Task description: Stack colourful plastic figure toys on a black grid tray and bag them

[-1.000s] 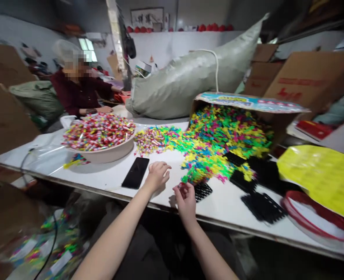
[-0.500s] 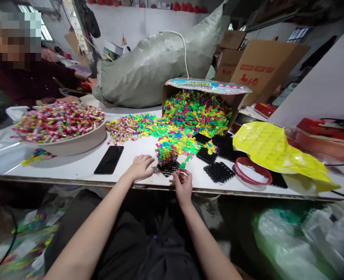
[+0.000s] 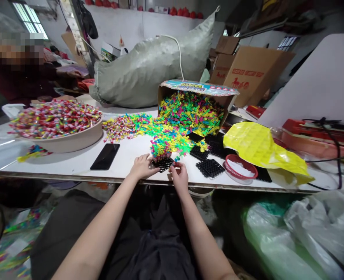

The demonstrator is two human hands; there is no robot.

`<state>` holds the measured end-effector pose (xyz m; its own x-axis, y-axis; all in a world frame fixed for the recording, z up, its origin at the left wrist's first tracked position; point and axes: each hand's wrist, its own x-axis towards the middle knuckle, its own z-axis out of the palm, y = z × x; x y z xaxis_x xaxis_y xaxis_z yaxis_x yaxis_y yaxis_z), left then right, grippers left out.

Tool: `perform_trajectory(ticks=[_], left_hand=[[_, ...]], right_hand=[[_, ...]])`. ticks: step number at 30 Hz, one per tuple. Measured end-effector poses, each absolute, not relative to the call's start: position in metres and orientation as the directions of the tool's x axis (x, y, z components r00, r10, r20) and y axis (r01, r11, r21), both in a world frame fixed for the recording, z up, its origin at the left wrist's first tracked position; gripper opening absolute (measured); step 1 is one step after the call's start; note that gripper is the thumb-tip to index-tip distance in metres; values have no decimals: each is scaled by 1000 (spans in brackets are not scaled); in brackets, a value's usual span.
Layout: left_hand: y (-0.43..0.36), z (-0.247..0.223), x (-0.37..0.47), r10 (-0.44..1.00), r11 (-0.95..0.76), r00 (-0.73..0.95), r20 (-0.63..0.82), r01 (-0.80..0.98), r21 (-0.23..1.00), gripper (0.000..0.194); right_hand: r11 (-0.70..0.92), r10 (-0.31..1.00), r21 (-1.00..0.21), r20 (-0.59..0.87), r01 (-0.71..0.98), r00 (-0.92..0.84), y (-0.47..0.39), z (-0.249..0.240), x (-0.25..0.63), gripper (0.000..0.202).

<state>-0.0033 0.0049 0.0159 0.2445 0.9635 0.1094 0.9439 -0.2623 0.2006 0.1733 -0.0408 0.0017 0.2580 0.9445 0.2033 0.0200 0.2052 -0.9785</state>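
A small black grid tray (image 3: pixel 165 165) lies near the table's front edge, with rows of colourful plastic figures (image 3: pixel 160 147) standing in its far left part. My left hand (image 3: pixel 142 167) grips the tray's left side, thumb along the near edge. At the tray's right corner, the fingers of my right hand (image 3: pixel 180 177) are pinched together on a small plastic figure (image 3: pixel 177 158), mostly hidden by the fingertips; a bluish-green end shows above them. Behind the tray, a loose heap of yellow, green, blue and pink figures (image 3: pixel 172 132) spills from an open cardboard box (image 3: pixel 227 103).
A phone (image 3: pixel 105 156) and a wide basin (image 3: pixel 69 144) of wrapped pieces are on the left. More black grid trays (image 3: pixel 209 168), a red basket (image 3: pixel 256 171) and a yellow plastic sheet (image 3: pixel 253 142) lie on the right. A large sack (image 3: pixel 137 72) stands behind; a person sits far left.
My left hand has closed in on the tray's left side. The bright green figure at my right fingertips no longer shows; a bluish-green end does. The view has shifted slightly.
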Motion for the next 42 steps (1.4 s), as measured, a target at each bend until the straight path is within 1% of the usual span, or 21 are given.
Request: perform_trajectory(ticks=[3, 5, 7, 9, 13, 16, 25, 27, 31, 33, 35, 37, 39, 42], left_hand=[[3, 14, -3, 962, -269, 255, 93, 944, 192, 76], [2, 11, -3, 962, -270, 257, 94, 945, 182, 76], [0, 9, -3, 961, -271, 257, 97, 946, 179, 77], [-1, 8, -3, 961, -274, 260, 99, 944, 183, 78], [-1, 7, -3, 960, -279, 268, 86, 943, 181, 81], [1, 7, -4, 961, -275, 267, 68, 947, 168, 82], [-4, 8, -2, 963, -270, 264, 57, 948, 167, 82], [-6, 7, -1, 966, -259, 253, 59, 950, 177, 81], [-9, 7, 0, 968, -253, 246, 60, 949, 189, 81], [-11, 7, 0, 968, -251, 244, 58, 948, 193, 82], [-14, 7, 1, 968, -251, 244, 59, 947, 201, 82], [-19, 7, 2, 968, -252, 244, 64, 945, 208, 82], [-23, 6, 3, 970, -241, 232, 68, 947, 214, 81], [-26, 5, 6, 978, -210, 201, 64, 953, 219, 81]], right_hand=[[190, 929, -967, 234, 172, 288, -29, 9, 176, 26], [217, 914, -947, 282, 238, 291, -22, 12, 175, 26], [259, 904, -932, 326, 253, 277, -19, 12, 174, 30], [277, 905, -930, 337, 243, 258, -17, 11, 172, 33], [240, 900, -930, 321, 278, 294, -17, 9, 170, 28], [241, 879, -915, 347, 324, 326, -13, 10, 168, 26], [305, 899, -905, 377, 298, 223, 0, 5, 160, 22], [321, 884, -892, 403, 319, 237, -1, 6, 159, 22], [333, 835, -873, 449, 356, 320, -4, 4, 159, 24], [332, 837, -871, 449, 361, 313, -3, 1, 161, 24], [316, 855, -858, 442, 404, 270, -2, -2, 163, 23], [291, 866, -827, 442, 481, 236, -1, -4, 163, 22], [263, 861, -789, 452, 556, 234, -1, -4, 162, 20], [227, 847, -747, 469, 625, 253, -5, -2, 160, 19]])
